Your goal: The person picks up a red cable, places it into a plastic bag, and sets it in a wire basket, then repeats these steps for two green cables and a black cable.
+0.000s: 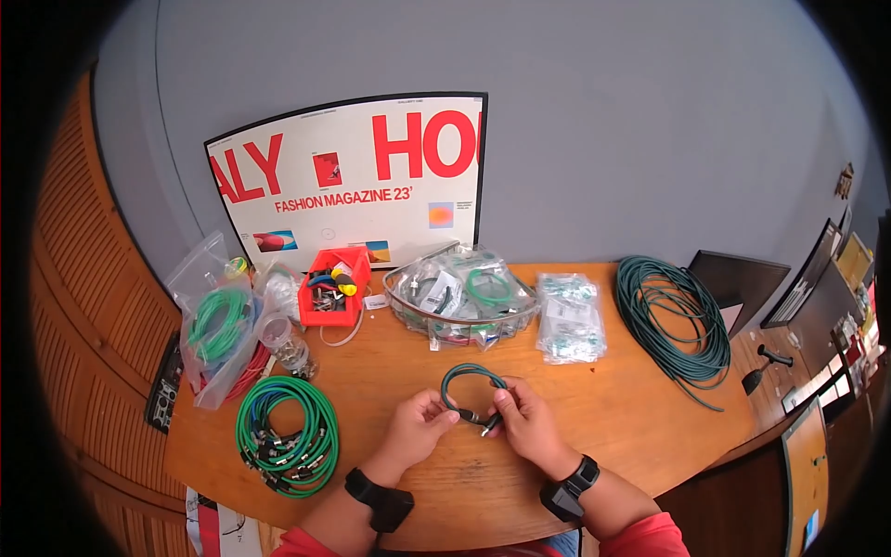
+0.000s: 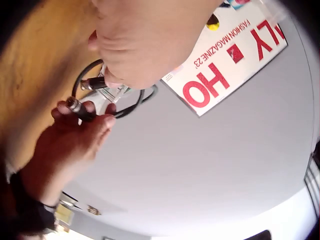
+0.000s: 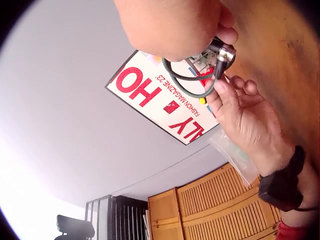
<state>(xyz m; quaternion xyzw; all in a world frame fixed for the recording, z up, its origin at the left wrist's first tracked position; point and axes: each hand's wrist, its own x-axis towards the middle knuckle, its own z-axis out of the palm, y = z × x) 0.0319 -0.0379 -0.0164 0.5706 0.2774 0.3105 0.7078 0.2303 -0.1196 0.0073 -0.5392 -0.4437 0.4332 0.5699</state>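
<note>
A short dark green cable (image 1: 471, 369), bent into a loop, is held between both hands above the table's front part. My left hand (image 1: 415, 434) pinches it near one black-and-metal connector; in the right wrist view thumb and fingers of the left hand (image 3: 250, 115) meet at that end. My right hand (image 1: 531, 429) grips the other end, with thumb and fingers round a black connector (image 2: 80, 109) in the left wrist view. The two connector ends lie close together; whether they touch cannot be told.
Coiled green cables (image 1: 325, 436) lie at the left, beside bagged cables (image 1: 219, 325) and a jar (image 1: 286, 345). Behind are a red bin (image 1: 331, 317), a container of bagged cables (image 1: 464, 297) and a monitor (image 1: 343, 176). Small bags (image 1: 570, 320) and a large cable coil (image 1: 631, 306) occupy the right.
</note>
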